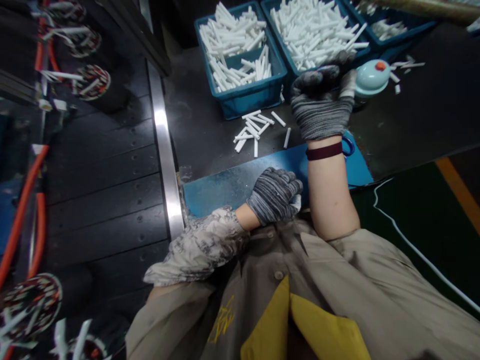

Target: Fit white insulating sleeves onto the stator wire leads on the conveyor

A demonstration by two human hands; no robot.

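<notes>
My left hand, in a grey striped knit glove, rests close to my body at the front edge of a blue mat. Its fingers are curled in, and whatever they hold, if anything, is hidden. My right hand, in a matching glove, reaches forward to the near edge of a blue bin full of white tubes. Its thumb and fingers are apart, with nothing visible in them. Several loose white tubes lie on the dark table between the bins and the mat.
Another blue bin with white tubes stands left; a third bin is at right. A pale blue rounded object with a red knob sits beside my right hand. A metal rail borders the dark slatted surface; orange tubing runs far left.
</notes>
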